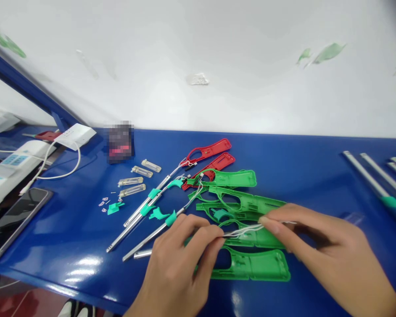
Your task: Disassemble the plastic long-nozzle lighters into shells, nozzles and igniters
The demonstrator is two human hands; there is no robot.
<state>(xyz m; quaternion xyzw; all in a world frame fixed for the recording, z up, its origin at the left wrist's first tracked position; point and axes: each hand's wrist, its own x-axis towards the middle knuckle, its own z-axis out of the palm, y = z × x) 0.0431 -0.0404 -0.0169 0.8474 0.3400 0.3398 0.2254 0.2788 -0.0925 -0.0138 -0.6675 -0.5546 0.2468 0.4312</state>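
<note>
My left hand [185, 259] is closed in a pinch on one end of some thin white wires [242, 230]. A silver metal tube [142, 254] pokes out to the left behind that hand; whether it joins the wires is hidden. The thumb and fingers of my right hand [326, 246] pinch the other stretch of the wires, and a short tail shows past the fingertips. Below the wires lie green plastic handle shells [251, 265], each with an oval opening. Red handle shells [214, 149] sit farther back. Slim metal tubes [148, 237] with teal clips and white wires lie to the left.
Clear small tubes [132, 190], a teal clip [115, 208] and tiny parts [103, 203] lie on the blue table [86, 233]. A phone [20, 220], a white cable [79, 160] and a white power strip [9, 165] occupy the left. More metal tubes [366, 174] lie right.
</note>
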